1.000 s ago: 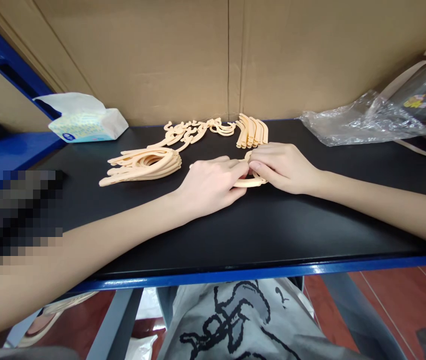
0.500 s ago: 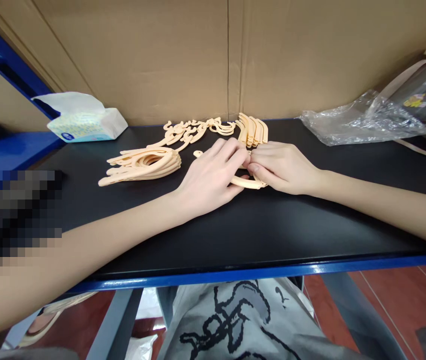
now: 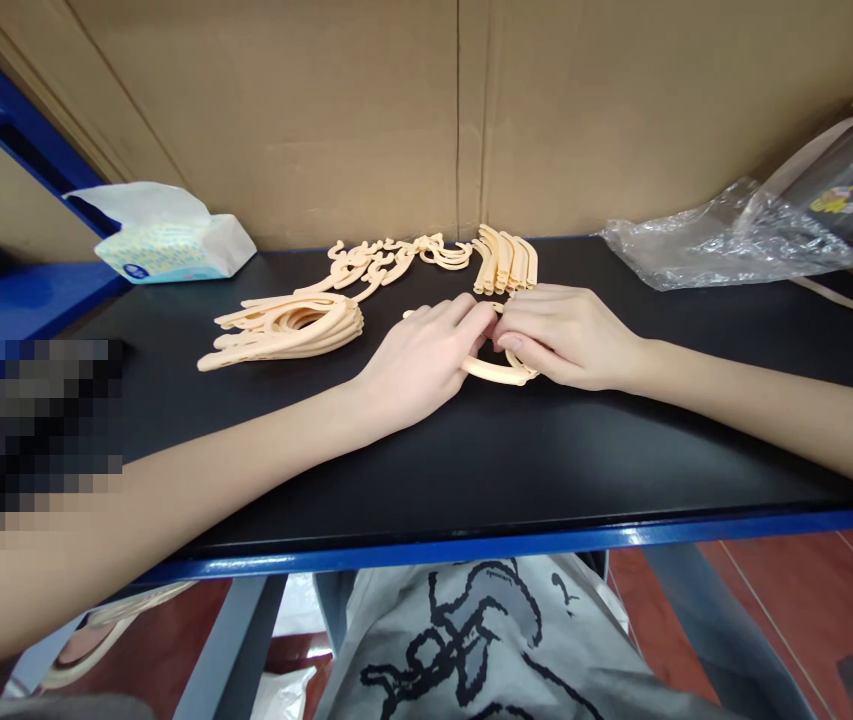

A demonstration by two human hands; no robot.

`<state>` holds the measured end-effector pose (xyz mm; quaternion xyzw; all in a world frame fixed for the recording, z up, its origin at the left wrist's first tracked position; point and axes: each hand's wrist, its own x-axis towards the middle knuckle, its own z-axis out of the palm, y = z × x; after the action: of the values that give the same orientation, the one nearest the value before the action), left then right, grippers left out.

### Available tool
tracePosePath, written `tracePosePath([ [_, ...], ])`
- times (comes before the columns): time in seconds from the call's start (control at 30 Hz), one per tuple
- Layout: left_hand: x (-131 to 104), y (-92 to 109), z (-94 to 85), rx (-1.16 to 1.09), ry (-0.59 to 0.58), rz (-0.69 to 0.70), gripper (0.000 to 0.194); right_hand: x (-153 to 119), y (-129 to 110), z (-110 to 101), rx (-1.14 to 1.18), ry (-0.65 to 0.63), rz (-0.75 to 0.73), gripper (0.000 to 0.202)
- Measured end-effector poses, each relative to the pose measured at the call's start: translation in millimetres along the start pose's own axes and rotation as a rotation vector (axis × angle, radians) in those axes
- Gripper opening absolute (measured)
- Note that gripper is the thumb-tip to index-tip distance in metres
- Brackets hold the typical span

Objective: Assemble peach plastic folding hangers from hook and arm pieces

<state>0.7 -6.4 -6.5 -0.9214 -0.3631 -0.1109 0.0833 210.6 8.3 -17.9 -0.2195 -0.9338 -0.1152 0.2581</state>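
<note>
Both hands meet over a beige plastic folding hanger point(image 3: 497, 372) on the black tabletop, and their fingers hide much of it. My left hand point(image 3: 430, 355) is closed around its left side, with one light tip showing beyond the knuckles. Wrapped over the right side is my right hand point(image 3: 568, 335), thumb bent inward against the piece. A curved arm of the hanger bows out below the fingers, toward me. To the left lies a stack of similar folded hangers point(image 3: 291, 330). Loose hooked pieces point(image 3: 373, 262) and a bundle of curved hanger arms point(image 3: 505, 258) lie behind my hands.
A tissue pack point(image 3: 171, 240) stands at the back left. Clear plastic wrap point(image 3: 726, 240) and a dark transparent bag point(image 3: 831, 180) occupy the back right. Cardboard point(image 3: 283, 120) rises behind the table. A blue edge point(image 3: 471, 552) runs along the front.
My left hand has lowered slightly and its fingers have curled further in around the hanger. The light tip beyond its knuckles has shifted right. My right hand stays almost in place.
</note>
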Motion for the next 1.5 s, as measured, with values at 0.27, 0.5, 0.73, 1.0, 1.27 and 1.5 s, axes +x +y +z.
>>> tracePosePath([
  [0.27,-1.2,0.0,1.0,-0.039,0.015,-0.02,0.015,-1.9,2.1,0.0,0.046,0.003,-0.03,0.05],
  [0.5,-1.2,-3.9,2.7,-0.038,0.07,-0.013,0.015,0.5,0.4,4.5,0.051,0.032,0.153,0.025],
  [0.73,-2.2,-2.7,2.9,-0.058,0.092,0.035,0.033,0.9,4.1,6.0,0.149,0.08,0.227,0.034],
  [1.0,-3.5,-4.6,2.7,-0.168,0.071,0.055,0.059,0.1,5.2,4.0,0.205,0.127,0.237,0.033],
  [1.27,-4.8,-0.8,1.3,-0.193,0.089,-0.036,0.05,-0.2,6.0,5.5,-0.054,0.271,0.419,0.017],
  [1.5,-3.1,-1.1,2.6,-0.165,0.084,-0.064,0.052,-0.6,6.7,7.5,0.049,0.215,0.448,0.019],
])
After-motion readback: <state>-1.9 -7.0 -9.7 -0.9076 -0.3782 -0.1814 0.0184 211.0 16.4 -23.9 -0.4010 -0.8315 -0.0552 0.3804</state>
